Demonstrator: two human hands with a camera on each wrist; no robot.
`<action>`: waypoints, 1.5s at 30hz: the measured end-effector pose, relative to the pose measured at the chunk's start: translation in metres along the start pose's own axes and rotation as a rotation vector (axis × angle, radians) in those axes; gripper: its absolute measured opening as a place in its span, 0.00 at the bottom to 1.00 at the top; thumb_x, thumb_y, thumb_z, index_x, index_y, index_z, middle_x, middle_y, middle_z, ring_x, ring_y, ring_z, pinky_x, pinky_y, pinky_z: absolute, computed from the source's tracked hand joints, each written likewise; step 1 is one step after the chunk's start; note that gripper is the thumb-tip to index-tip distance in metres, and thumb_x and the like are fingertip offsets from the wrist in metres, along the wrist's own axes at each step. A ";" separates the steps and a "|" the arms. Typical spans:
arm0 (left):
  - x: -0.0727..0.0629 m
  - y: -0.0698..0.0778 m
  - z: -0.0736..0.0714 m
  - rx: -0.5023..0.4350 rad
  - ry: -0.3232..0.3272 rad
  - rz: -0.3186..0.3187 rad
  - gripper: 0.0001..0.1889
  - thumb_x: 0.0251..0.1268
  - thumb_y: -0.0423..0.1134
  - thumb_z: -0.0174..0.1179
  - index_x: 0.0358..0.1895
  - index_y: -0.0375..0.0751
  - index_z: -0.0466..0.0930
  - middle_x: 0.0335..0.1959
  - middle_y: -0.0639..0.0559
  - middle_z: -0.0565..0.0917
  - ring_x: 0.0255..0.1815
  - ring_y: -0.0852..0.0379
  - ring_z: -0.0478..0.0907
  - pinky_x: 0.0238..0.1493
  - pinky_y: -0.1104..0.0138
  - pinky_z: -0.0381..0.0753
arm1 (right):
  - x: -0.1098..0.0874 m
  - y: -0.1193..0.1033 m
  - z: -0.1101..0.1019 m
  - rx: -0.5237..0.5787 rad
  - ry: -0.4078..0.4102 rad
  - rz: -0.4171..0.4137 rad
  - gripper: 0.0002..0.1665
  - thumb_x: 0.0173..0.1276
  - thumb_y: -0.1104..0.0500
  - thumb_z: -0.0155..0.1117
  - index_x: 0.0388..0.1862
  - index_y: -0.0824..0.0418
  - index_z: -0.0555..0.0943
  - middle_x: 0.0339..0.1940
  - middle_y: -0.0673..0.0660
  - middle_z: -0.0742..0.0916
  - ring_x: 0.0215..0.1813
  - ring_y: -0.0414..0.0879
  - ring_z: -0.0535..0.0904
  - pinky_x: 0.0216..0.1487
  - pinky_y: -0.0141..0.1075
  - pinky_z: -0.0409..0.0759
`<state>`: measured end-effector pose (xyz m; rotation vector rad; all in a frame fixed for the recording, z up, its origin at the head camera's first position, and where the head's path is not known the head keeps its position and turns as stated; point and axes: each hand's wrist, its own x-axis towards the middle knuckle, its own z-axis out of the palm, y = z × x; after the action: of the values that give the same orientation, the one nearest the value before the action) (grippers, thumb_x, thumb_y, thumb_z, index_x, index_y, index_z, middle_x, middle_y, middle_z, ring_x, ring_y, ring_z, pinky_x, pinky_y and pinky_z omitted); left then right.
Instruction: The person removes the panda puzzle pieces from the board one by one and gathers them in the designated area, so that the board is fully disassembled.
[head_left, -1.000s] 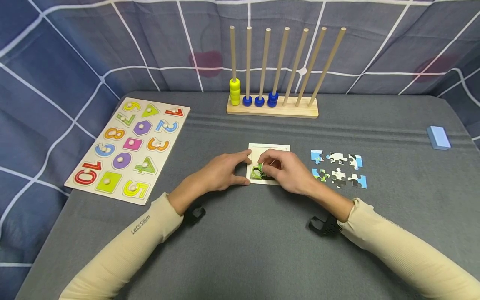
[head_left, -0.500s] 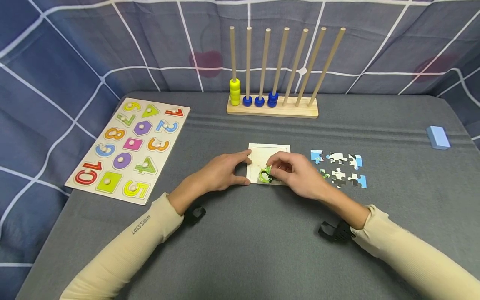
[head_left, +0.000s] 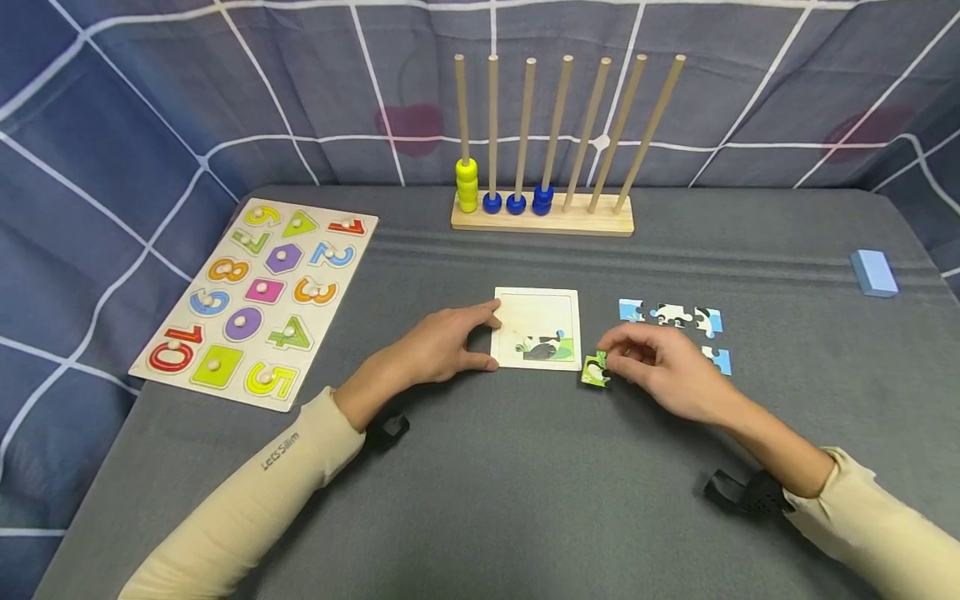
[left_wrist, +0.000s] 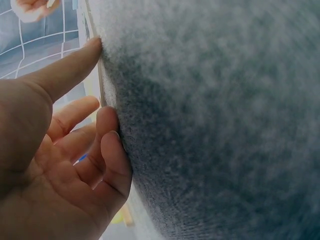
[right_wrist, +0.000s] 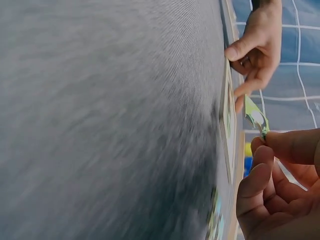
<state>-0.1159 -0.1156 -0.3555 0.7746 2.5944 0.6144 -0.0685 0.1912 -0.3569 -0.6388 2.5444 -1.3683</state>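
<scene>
In the head view, my right hand [head_left: 663, 367] pinches a green puzzle piece [head_left: 595, 370] with black and white on it, between thumb and forefinger. The piece is tilted, just off the lower right corner of a pale square puzzle tray [head_left: 528, 312]. A patch of black, white and green picture [head_left: 551, 347] lies along the tray's lower part. My left hand [head_left: 442, 346] touches the tray's left edge, thumb and forefinger spread apart. The right wrist view shows the pinched piece [right_wrist: 256, 116] up close. More puzzle pieces [head_left: 671, 315] lie to the right, some hidden behind my right hand.
A number-and-shape peg board [head_left: 288, 300] lies at the left. Behind the tray stands a wooden peg rack [head_left: 592, 221] with yellow and blue beads. A light blue block [head_left: 874, 273] sits at the far right. A checked cloth [head_left: 315, 75] hangs behind the table.
My right hand has moved right with the green piece, from above the tray to beside its lower right corner, uncovering the picture patch. The left hand stays at the tray's edge.
</scene>
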 end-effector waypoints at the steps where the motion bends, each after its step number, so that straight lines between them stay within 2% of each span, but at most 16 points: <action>1: 0.000 0.000 0.000 -0.001 0.000 0.001 0.36 0.61 0.47 0.71 0.70 0.39 0.69 0.70 0.47 0.71 0.70 0.48 0.67 0.68 0.56 0.63 | -0.004 0.001 -0.003 -0.005 0.008 -0.002 0.07 0.69 0.67 0.64 0.42 0.57 0.84 0.30 0.51 0.83 0.30 0.42 0.75 0.32 0.31 0.73; 7: 0.002 0.001 0.000 0.001 -0.002 -0.003 0.38 0.60 0.48 0.70 0.71 0.40 0.67 0.69 0.48 0.73 0.70 0.50 0.67 0.68 0.57 0.64 | -0.024 0.009 -0.017 -0.036 0.031 0.008 0.09 0.68 0.68 0.65 0.43 0.57 0.84 0.30 0.50 0.83 0.29 0.41 0.74 0.30 0.31 0.71; 15: 0.001 0.000 0.000 0.001 0.000 -0.012 0.36 0.60 0.47 0.71 0.70 0.40 0.69 0.70 0.48 0.71 0.70 0.49 0.67 0.68 0.56 0.63 | -0.035 0.022 -0.022 -0.056 0.014 0.025 0.09 0.68 0.70 0.65 0.44 0.60 0.84 0.32 0.49 0.84 0.30 0.40 0.76 0.31 0.29 0.72; 18: 0.001 0.000 0.000 -0.001 0.000 -0.008 0.33 0.60 0.48 0.71 0.68 0.41 0.72 0.73 0.47 0.67 0.71 0.49 0.66 0.68 0.56 0.63 | -0.036 0.024 -0.022 -0.079 0.001 0.024 0.09 0.67 0.69 0.65 0.44 0.59 0.84 0.32 0.48 0.84 0.30 0.40 0.76 0.31 0.29 0.72; 25: 0.000 0.000 0.000 -0.003 0.000 -0.006 0.33 0.60 0.47 0.71 0.67 0.41 0.72 0.73 0.46 0.67 0.71 0.48 0.66 0.69 0.56 0.63 | -0.034 0.024 -0.019 -0.108 -0.022 0.024 0.09 0.69 0.69 0.63 0.43 0.58 0.84 0.30 0.46 0.83 0.30 0.39 0.76 0.33 0.29 0.72; 33: 0.001 0.000 -0.001 -0.007 0.000 -0.001 0.33 0.60 0.47 0.71 0.67 0.40 0.73 0.73 0.45 0.67 0.71 0.48 0.66 0.69 0.56 0.63 | -0.034 0.023 -0.017 -0.124 -0.011 0.014 0.10 0.68 0.72 0.61 0.42 0.60 0.84 0.29 0.48 0.82 0.30 0.38 0.76 0.33 0.28 0.72; 45: 0.000 0.001 -0.001 -0.002 -0.002 -0.002 0.36 0.61 0.48 0.70 0.70 0.39 0.69 0.71 0.46 0.70 0.71 0.49 0.65 0.69 0.56 0.62 | -0.035 0.026 -0.015 -0.160 0.038 -0.012 0.09 0.64 0.72 0.66 0.42 0.62 0.85 0.28 0.45 0.80 0.29 0.36 0.73 0.31 0.28 0.70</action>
<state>-0.1165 -0.1153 -0.3544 0.7714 2.5918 0.6147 -0.0497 0.2312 -0.3719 -0.6626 2.7041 -1.1999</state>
